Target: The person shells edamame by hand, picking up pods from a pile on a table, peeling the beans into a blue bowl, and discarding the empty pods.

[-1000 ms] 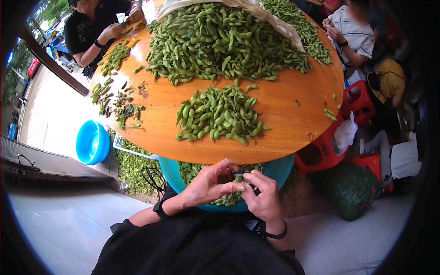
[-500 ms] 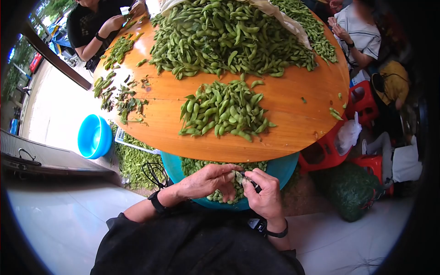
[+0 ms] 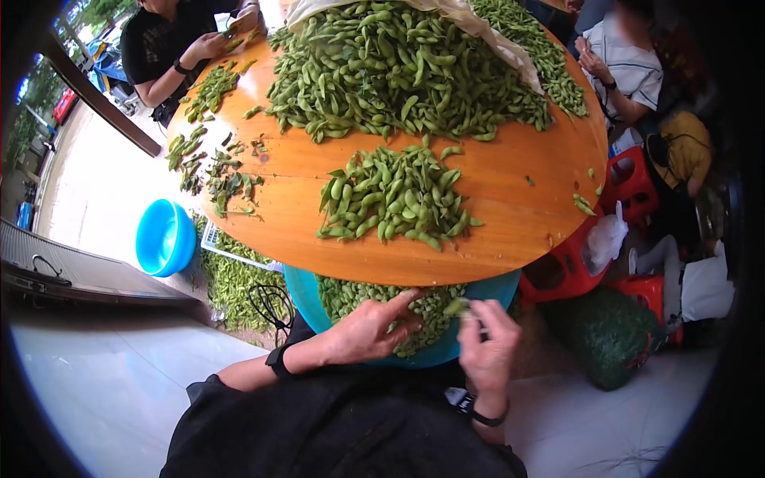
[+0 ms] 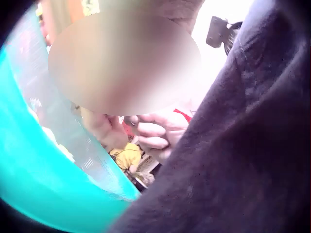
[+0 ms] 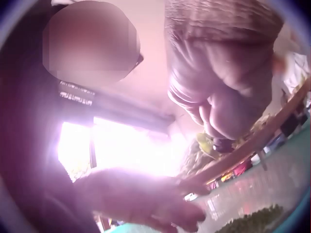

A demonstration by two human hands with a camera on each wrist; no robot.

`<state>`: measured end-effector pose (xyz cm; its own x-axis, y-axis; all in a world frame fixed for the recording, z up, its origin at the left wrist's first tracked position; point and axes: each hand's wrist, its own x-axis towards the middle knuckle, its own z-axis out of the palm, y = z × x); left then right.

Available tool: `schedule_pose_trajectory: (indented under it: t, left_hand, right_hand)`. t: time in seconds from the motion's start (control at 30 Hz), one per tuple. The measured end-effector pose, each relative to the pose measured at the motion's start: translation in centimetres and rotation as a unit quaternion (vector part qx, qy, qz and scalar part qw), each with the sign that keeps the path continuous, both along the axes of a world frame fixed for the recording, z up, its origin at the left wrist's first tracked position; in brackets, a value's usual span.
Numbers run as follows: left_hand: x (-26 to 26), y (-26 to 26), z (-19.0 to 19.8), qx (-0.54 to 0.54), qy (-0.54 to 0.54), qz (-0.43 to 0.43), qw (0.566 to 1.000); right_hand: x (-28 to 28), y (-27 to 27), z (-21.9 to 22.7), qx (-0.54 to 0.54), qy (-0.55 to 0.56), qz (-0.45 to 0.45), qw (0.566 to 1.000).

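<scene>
At the lower centre of the frame, the right hand [image 3: 490, 342] pinches a green pod [image 3: 456, 307] between thumb and fingers, holding it over the right part of a teal tub [image 3: 306, 301]. The right wrist view shows a small dark piece [image 5: 223, 145] at the same fingertips, beside the pod. The left hand [image 3: 368, 328] is released, its fingers loosely bent and partly extended over the tub, apart from the pod. Loose green beans [image 3: 434, 319] lie in the tub, which sits partly under the near edge of a round wooden table [image 3: 518, 215]. On the table, a small pile of pods [image 3: 390, 199] lies at the centre of the frame, with a much larger heap [image 3: 398, 76] behind it, a pale cloth [image 3: 498, 38] along its top. Dark leafy scraps [image 3: 229, 179] lie on the table's left side. A blue basin [image 3: 165, 237] stands at the left of the frame, and red stools [image 3: 562, 267] stand at the right. One person [image 3: 163, 48] sits at the upper left, another [image 3: 625, 60] at the upper right.
</scene>
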<state>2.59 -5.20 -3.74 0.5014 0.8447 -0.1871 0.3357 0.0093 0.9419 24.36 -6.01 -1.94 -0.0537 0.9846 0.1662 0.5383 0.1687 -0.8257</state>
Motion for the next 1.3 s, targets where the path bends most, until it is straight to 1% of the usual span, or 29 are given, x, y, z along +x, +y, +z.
schedule_pose_trajectory:
  t: [0.03, 0.07, 0.1, 0.13, 0.17, 0.2, 0.27, 0.3, 0.33, 0.37, 0.4, 0.43, 0.47, 0.57, 0.6, 0.63, 0.7, 0.73, 0.77, 0.8, 0.83, 0.87, 0.9, 0.93, 1.03, 1.1, 1.13, 1.2, 1.3]
  left_hand:
    - [-0.2, 0.0, -0.5, 0.102, 0.029, -0.009, 0.994]
    - [-0.4, 0.2, -0.9, 0.203, 0.058, -0.019, 0.977]
    - [-0.4, 0.5, -0.3, 0.207, 0.057, -0.019, 0.977]
    - [-0.4, 1.1, 0.8, 0.273, 0.082, 0.016, 0.958]
    - [-0.4, 1.8, 1.6, 0.338, 0.106, 0.051, 0.934]
    - [-0.3, 2.9, 1.7, 0.341, 0.105, 0.052, 0.933]
    - [-0.2, 5.2, 1.6, 0.441, 0.189, 0.087, 0.873]
    - [-0.2, 5.9, 1.4, 0.442, 0.190, 0.086, 0.872]
    - [-0.1, 6.5, 1.1, 0.458, 0.224, 0.085, 0.856]
    - [0.1, 6.9, 1.0, 0.473, 0.257, 0.083, 0.838]
    - [0.2, 7.1, 1.0, 0.475, 0.257, 0.080, 0.838]
    - [0.3, 7.2, 1.0, 0.471, 0.266, 0.084, 0.837]
    - [0.4, 7.2, 1.0, 0.468, 0.275, 0.088, 0.835]
    - [0.9, 6.9, 0.9, 0.460, 0.264, 0.125, 0.839]
    - [1.0, 6.7, 1.0, 0.461, 0.262, 0.123, 0.839]
    - [1.2, 6.4, 1.2, 0.447, 0.252, 0.132, 0.848]
    - [1.3, 5.5, 1.6, 0.432, 0.242, 0.141, 0.857]
    - [1.4, 5.0, 1.9, 0.426, 0.176, 0.151, 0.875]
    - [1.5, 4.5, 2.0, 0.417, 0.109, 0.161, 0.888]
    - [1.5, 3.9, 1.9, 0.416, 0.108, 0.161, 0.888]
    - [1.4, 3.2, 1.8, 0.276, 0.020, 0.148, 0.949]
    - [1.2, 2.7, 1.9, 0.128, -0.069, 0.131, 0.981]
    - [1.4, 2.4, 2.5, 0.059, -0.110, 0.148, 0.981]
    - [1.2, 2.2, 2.4, 0.058, -0.110, 0.148, 0.981]
    - [0.9, 1.6, 1.8, 0.037, -0.129, 0.153, 0.979]
    - [0.8, 1.4, 1.1, 0.109, -0.127, 0.153, 0.974]
    - [0.8, 1.3, 0.8, 0.108, -0.127, 0.153, 0.974]
    - [0.9, 1.1, 0.5, 0.203, -0.082, 0.164, 0.962]
    - [0.9, 1.0, 0.4, 0.220, -0.086, 0.170, 0.957]
  right_hand:
    - [1.9, -0.2, 0.6, -0.007, -0.016, -0.053, 0.998]
    - [4.1, -0.4, 1.3, -0.027, -0.046, -0.089, 0.995]
    - [6.7, -0.7, 1.1, -0.016, -0.133, -0.121, 0.984]
    - [8.5, -0.8, 1.8, 0.019, -0.228, -0.105, 0.968]
    - [9.9, -1.2, 1.5, 0.012, -0.263, -0.142, 0.954]
    - [10.8, -1.4, 1.2, 0.006, -0.297, -0.178, 0.938]
    - [10.6, -1.4, 1.5, 0.002, -0.276, -0.192, 0.942]
    - [10.4, -1.4, 1.6, -0.006, -0.253, -0.206, 0.945]
    - [10.2, -1.3, 1.2, -0.005, -0.251, -0.208, 0.945]
    - [9.6, -1.0, 0.7, 0.013, -0.245, -0.181, 0.953]
    - [9.0, -0.9, 0.5, 0.029, -0.238, -0.154, 0.959]
    - [8.3, -0.7, 0.4, 0.014, -0.223, -0.143, 0.964]
    - [7.4, -0.5, 0.1, 0.037, -0.206, -0.134, 0.969]
    - [4.1, 0.5, 0.7, 0.012, -0.085, -0.066, 0.994]
    - [3.2, 0.9, 0.5, 0.008, -0.043, -0.044, 0.998]
    - [2.2, 1.3, 0.7, 0.025, -0.032, -0.025, 0.999]
    - [0.8, 1.7, -0.3, -0.029, 0.049, 0.001, 0.998]
    - [0.1, 1.9, -0.6, -0.046, 0.079, 0.018, 0.996]
    - [-0.6, 1.8, -0.7, -0.104, 0.169, 0.023, 0.980]
    - [-1.3, 1.8, -0.7, -0.161, 0.256, 0.030, 0.953]
    - [-2.0, 1.8, 0.0, -0.193, 0.340, 0.051, 0.919]
    - [-2.2, 1.8, 0.0, -0.195, 0.340, 0.052, 0.919]
    - [-2.3, 1.8, 0.0, -0.225, 0.375, 0.068, 0.897]
    - [-2.4, 1.8, -0.1, -0.255, 0.409, 0.082, 0.872]
    - [-2.4, 1.7, -0.3, -0.268, 0.430, 0.087, 0.858]
    - [-2.4, 1.7, -0.3, -0.275, 0.437, 0.089, 0.852]
    - [-2.4, 1.6, -0.3, -0.273, 0.436, 0.088, 0.853]
    - [-2.6, 1.6, -0.3, -0.274, 0.435, 0.087, 0.853]
    - [-2.7, 1.8, -0.3, -0.269, 0.430, 0.087, 0.857]
